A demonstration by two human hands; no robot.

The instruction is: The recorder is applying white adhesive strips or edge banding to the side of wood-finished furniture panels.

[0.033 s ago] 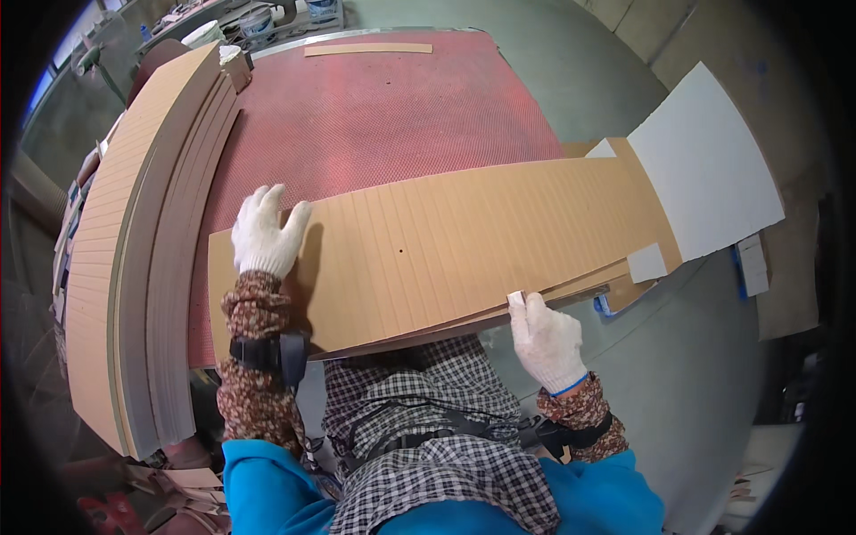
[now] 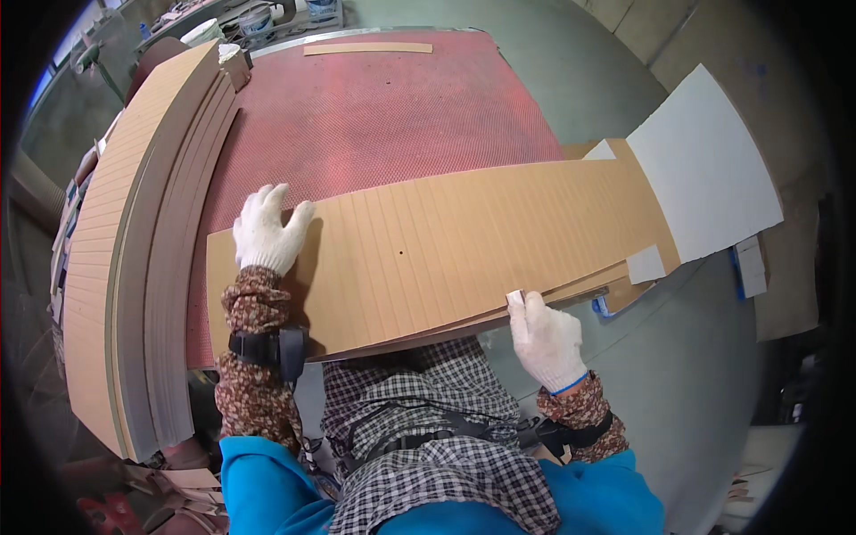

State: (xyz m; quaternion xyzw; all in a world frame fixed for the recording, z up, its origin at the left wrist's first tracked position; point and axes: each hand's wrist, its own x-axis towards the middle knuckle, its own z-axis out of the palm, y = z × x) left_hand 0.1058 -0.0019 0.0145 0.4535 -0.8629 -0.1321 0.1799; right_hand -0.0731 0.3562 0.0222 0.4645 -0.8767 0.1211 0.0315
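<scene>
A long tan grooved board lies across the near side of the red table, with at least one more layer under its near edge. My left hand, in a white knit glove, lies at the board's far left edge with its fingers spread and nothing gripped. At the near edge, right of the middle, my right hand, also gloved, is closed in a pinch. Between its thumb and fingers a small flat whitish piece with a dark edge shows; its kind I cannot make out. The piece is at the board's edge.
The red textured tabletop extends beyond the board, carrying a thin tan strip at its far edge. A tall stack of grooved boards stands at left. On the right, a white sheet adjoins the board's end. Buckets stand far off.
</scene>
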